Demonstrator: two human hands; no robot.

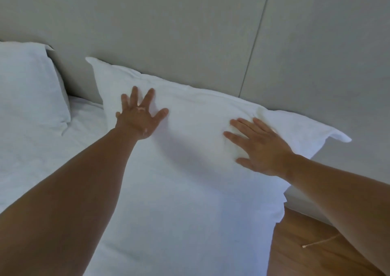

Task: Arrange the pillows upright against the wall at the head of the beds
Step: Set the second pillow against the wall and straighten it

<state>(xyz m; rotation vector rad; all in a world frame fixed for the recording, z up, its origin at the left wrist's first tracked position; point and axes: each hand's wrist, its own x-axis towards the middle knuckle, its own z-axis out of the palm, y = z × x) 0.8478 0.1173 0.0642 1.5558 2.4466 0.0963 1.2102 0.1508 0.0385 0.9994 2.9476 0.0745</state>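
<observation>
A large white pillow (pixel 196 115) leans upright against the grey wall panel (pixel 168 33) at the head of the bed. My left hand (pixel 140 115) lies flat on its left part with fingers spread. Flat against the pillow's right part is my right hand (pixel 259 147), fingers apart, and the fabric dents under it. Neither hand grips anything. A second white pillow (pixel 29 83) stands upright against the wall at the far left, untouched.
White bedding (pixel 168 223) covers the mattress below the pillows. Wooden floor (pixel 299 244) shows at the lower right beside the bed edge, with a thin pale cord lying on it. A vertical seam runs down the wall panel at the upper right.
</observation>
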